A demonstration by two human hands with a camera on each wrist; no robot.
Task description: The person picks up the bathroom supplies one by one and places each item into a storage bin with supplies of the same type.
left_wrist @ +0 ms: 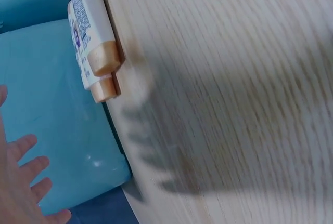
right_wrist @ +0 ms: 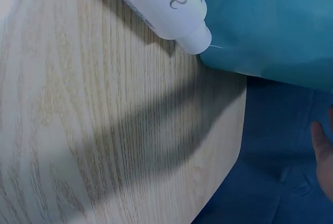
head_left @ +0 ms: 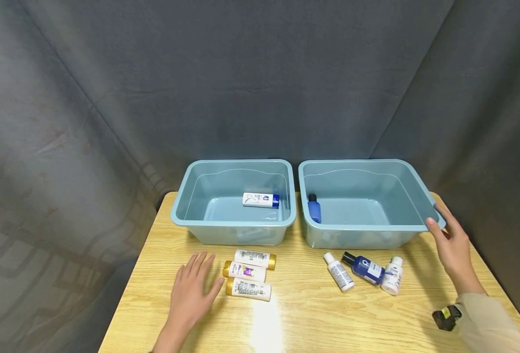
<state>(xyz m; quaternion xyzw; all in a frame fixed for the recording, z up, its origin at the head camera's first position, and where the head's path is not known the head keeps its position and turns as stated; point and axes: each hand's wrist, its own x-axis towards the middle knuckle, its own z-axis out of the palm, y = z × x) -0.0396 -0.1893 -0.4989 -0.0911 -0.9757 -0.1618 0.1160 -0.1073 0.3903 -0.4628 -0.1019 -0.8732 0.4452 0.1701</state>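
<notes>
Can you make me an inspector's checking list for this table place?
Surface: wooden table, with a glare patch.
Job's things: left tub, white bottle inside, three gold-capped bottles in front; right tub, blue bottle inside, three more bottles in front.
Clutter: nothing seen.
Hands: left hand spread out beside the gold-capped bottles; right hand at the right tub's corner, contact unclear.
Cables: nothing seen.
Surroundings: grey cloth behind the table.

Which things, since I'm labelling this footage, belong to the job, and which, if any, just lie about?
Probably the job:
left tub
right tub
three gold-capped white bottles
blue-capped white bottle
two black-capped blue bottles
Dove bottle
another white-capped bottle

Seemingly just setting:
wooden table
grey curtain
</notes>
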